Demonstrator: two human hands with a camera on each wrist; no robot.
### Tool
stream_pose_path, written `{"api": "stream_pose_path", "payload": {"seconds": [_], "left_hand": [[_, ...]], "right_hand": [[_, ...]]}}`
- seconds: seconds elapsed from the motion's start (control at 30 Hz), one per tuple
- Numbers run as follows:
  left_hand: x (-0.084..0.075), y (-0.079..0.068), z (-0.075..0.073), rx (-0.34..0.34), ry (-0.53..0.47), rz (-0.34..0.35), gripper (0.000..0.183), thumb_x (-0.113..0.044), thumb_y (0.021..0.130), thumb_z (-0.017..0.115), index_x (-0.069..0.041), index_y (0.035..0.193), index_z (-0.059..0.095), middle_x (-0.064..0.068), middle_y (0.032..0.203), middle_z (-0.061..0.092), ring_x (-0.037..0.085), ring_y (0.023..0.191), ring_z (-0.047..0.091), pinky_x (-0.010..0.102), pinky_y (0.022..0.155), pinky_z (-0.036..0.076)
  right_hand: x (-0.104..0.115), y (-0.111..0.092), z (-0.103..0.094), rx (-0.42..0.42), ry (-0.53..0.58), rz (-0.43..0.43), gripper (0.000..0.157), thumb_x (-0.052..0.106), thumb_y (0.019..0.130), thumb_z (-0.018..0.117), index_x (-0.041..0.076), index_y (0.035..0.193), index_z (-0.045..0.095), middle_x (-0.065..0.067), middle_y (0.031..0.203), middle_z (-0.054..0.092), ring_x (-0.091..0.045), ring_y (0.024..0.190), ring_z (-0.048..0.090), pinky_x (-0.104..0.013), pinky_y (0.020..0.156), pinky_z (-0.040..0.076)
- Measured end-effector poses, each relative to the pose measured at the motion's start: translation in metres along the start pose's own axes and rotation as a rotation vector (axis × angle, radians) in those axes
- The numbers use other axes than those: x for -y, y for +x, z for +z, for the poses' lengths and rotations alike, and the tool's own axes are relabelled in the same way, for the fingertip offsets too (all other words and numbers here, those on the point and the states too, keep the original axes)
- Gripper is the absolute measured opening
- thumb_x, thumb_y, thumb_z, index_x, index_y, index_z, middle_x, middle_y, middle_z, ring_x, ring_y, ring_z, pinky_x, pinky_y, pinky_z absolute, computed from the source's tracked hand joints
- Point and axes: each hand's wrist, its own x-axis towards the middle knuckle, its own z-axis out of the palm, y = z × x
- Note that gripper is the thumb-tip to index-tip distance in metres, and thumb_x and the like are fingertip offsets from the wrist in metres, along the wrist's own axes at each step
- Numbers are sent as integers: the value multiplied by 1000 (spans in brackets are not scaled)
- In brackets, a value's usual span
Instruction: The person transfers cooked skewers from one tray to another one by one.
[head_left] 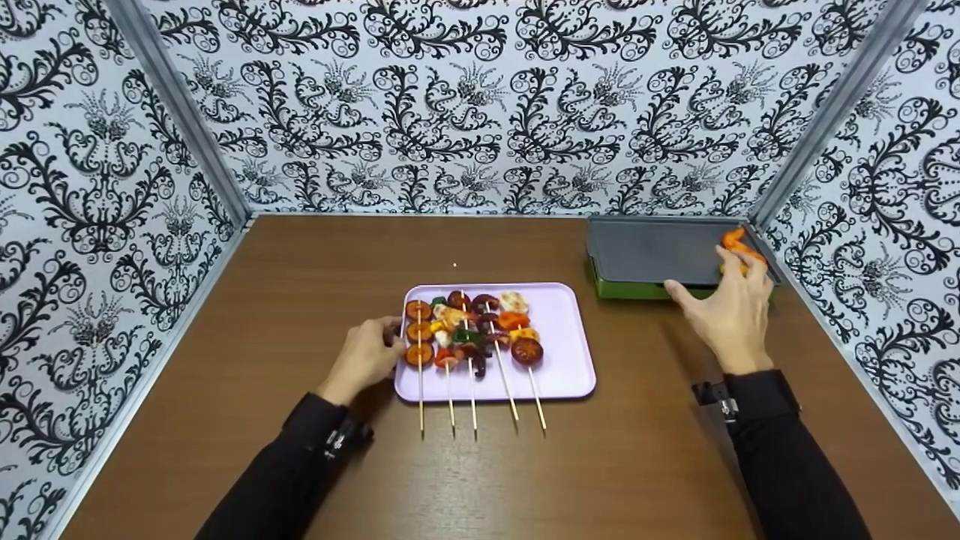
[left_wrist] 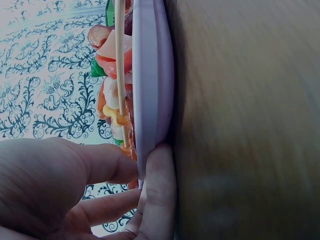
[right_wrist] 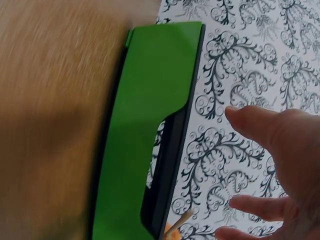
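Note:
My left hand [head_left: 365,358] pinches the left rim of a pale pink tray [head_left: 568,345], thumb above and fingers beneath the edge in the left wrist view. Several skewers lie side by side on it, loaded with toy-like vegetables, meat and orange slices [head_left: 420,332], their sticks [head_left: 474,409] jutting past the front rim. Over the front right of a green-sided grill with a dark grey plate [head_left: 652,251], my right hand [head_left: 731,315] hovers with thumb and fingers spread and nothing held. Just beyond its fingertips an orange shrimp-like piece [head_left: 735,241] lies on the plate, partly hidden by the hand.
The brown wooden table [head_left: 322,255] is bounded by black-and-white patterned walls [head_left: 465,112] at the back and both sides. The grill sits in the back right corner, close to the walls. A tiny white speck [head_left: 454,264] lies behind the tray.

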Motion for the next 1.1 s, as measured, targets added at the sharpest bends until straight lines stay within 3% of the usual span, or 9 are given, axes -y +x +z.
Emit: {"api": "stream_pose_path", "payload": {"seconds": [0.33, 0.7, 1.0, 1.1], "left_hand": [[-1, -1, 0, 9, -6, -15, 47, -15, 87, 63, -9, 133, 64, 6, 83, 68, 18, 70, 62, 26, 56, 49], [-1, 1, 1, -1, 0, -9, 45, -15, 87, 66, -9, 132, 65, 6, 85, 67, 19, 74, 61, 27, 60, 48], [0, 0, 1, 24, -6, -40, 47, -16, 88, 65, -10, 134, 63, 7, 88, 66, 19, 73, 61, 26, 56, 48], [-1, 0, 0, 23, -9, -40, 46, -16, 88, 65, -10, 134, 63, 8, 88, 67, 20, 73, 61, 26, 56, 48]], "right_hand": [[-17, 7, 0, -37, 69, 83, 96, 53, 81, 75, 10, 155, 33, -23, 156, 27, -50, 140, 27, -59, 117, 24], [-30, 13, -2, -56, 97, 173, 88, 46, 84, 74, 6, 153, 36, -25, 146, 33, -43, 137, 35, -51, 119, 27], [-33, 15, -4, -6, 92, 254, 85, 48, 84, 73, 3, 148, 38, -25, 148, 33, -41, 136, 37, -50, 119, 30], [-33, 16, -6, 12, 91, 272, 79, 46, 85, 73, 1, 143, 42, -23, 144, 42, -40, 133, 41, -50, 117, 32]]}}
